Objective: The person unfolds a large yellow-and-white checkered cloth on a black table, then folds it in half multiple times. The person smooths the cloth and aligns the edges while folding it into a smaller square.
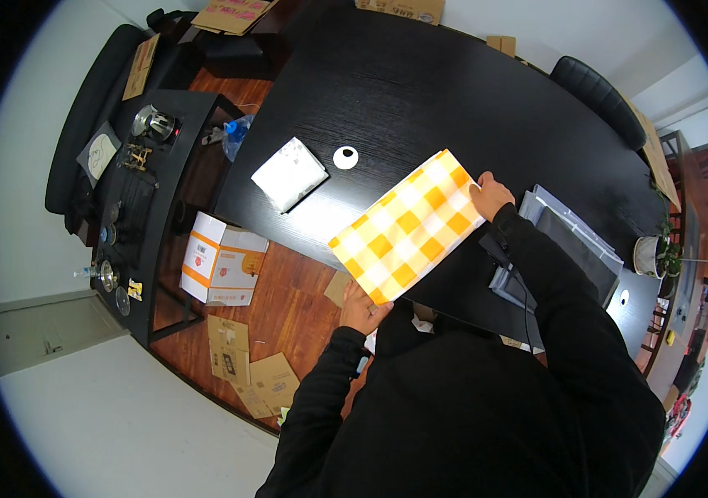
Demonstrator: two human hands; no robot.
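Note:
A folded yellow-and-white checked cloth (408,226) lies slantwise at the near edge of the black table (420,91). My left hand (361,310) grips its near left corner, thumb along the edge and some fingers hidden. At the cloth's right side, my right hand (493,197) is closed on the edge, with its fingertips partly out of sight. The cloth looks flat and rectangular, with a thin white layer showing along its near side. To its left, a white patterned packet (290,175) rests on the table.
A round white table fitting with a dark hole (346,158) is beyond the cloth. Clear and grey plastic folders (574,241) lie right, near a cable and a potted plant (649,256). A white-and-orange carton (223,264) and flattened cardboard (271,383) are on the floor left.

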